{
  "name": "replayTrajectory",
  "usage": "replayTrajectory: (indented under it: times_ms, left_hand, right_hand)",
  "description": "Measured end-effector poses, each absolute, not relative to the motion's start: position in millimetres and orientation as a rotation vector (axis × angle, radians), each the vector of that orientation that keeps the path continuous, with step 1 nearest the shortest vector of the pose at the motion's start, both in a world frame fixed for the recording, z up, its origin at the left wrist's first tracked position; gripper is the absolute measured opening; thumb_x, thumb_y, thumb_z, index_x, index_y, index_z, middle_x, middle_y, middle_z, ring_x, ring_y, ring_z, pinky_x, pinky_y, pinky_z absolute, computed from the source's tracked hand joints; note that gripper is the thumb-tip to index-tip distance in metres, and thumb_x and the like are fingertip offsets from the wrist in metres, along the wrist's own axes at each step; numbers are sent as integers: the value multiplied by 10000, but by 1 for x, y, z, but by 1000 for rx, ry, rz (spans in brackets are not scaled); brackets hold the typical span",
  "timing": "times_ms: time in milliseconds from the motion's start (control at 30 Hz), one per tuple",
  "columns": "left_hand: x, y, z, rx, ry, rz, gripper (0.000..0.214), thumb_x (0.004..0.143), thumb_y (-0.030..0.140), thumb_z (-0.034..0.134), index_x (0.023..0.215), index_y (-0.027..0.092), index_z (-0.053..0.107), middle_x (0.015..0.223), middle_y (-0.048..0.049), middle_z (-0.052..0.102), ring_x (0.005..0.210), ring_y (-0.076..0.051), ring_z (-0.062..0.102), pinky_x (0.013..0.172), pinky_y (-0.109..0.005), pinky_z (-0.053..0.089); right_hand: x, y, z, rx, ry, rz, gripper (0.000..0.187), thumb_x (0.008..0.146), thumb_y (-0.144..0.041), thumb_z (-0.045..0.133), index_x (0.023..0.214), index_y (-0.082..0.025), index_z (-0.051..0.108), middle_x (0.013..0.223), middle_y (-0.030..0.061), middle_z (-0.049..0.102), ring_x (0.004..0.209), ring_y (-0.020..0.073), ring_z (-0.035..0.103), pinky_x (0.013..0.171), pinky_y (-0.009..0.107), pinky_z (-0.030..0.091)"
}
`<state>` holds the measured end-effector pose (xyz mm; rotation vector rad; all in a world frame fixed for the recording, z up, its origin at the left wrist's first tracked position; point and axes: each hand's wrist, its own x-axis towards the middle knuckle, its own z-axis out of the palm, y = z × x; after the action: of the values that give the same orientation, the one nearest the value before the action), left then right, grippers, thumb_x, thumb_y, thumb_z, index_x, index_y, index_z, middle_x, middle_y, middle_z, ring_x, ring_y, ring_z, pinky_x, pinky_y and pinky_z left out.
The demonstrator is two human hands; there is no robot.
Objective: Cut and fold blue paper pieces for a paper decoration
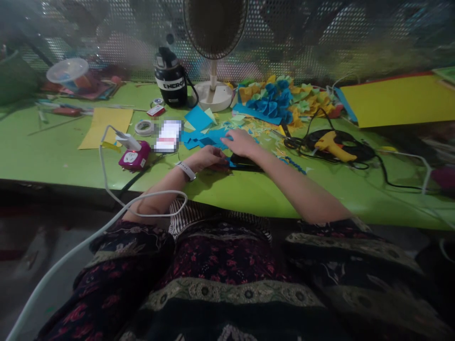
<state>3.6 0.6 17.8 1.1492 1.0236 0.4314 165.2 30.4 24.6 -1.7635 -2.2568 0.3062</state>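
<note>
My left hand point(209, 158), with a pale band on its wrist, rests low at the front of the green table. Its fingers are pressed together at a small piece of blue paper point(232, 164). Just above and to the right, my right hand point(241, 143) is bent over the loose blue paper pieces point(209, 139), its fingers curled inward. What those fingers hold, if anything, is too small to make out. A dark flat object point(249, 162) lies under the right hand, partly hidden by it and the forearm.
A phone point(168, 136), tape roll point(144, 127) and purple plug adapter point(135, 156) lie left. Behind stand a black bottle point(171, 80) and a fan point(213, 97). Crumpled paper flowers point(279, 102) are piled right of it, near a yellow glue gun point(334, 147). A white cable point(81, 244) crosses my left forearm.
</note>
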Motion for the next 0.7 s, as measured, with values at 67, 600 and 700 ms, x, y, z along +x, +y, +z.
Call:
replayTrajectory:
  times_ms: [67,600,700]
  left_hand:
    - [3,2,16,1148,1009,427,179,806,2,691,752,112,561,657,-39,707,645,-142,724,723,-283,578]
    - [-1,8,8,1158,930,406,243,749,58,777,761,129,545,677,-29,710,703,-149,733,750,-296,581]
    - [-1,7,8,1153,938,421,232,759,50,767,763,126,548,667,-25,705,678,-142,729,738,-293,581]
  right_hand:
    - [165,31,24,-1772,-2253,321,326,951,-413,510,1049,-167,700,1140,164,695,1088,317,613,931,445,471]
    - [165,32,18,-1732,-2316,285,325,949,-414,507,1058,-180,707,1144,152,696,1114,313,602,967,459,460]
    - [165,31,18,-1733,-2310,295,334,954,-409,501,1044,-168,714,1156,162,694,1123,314,603,966,452,464]
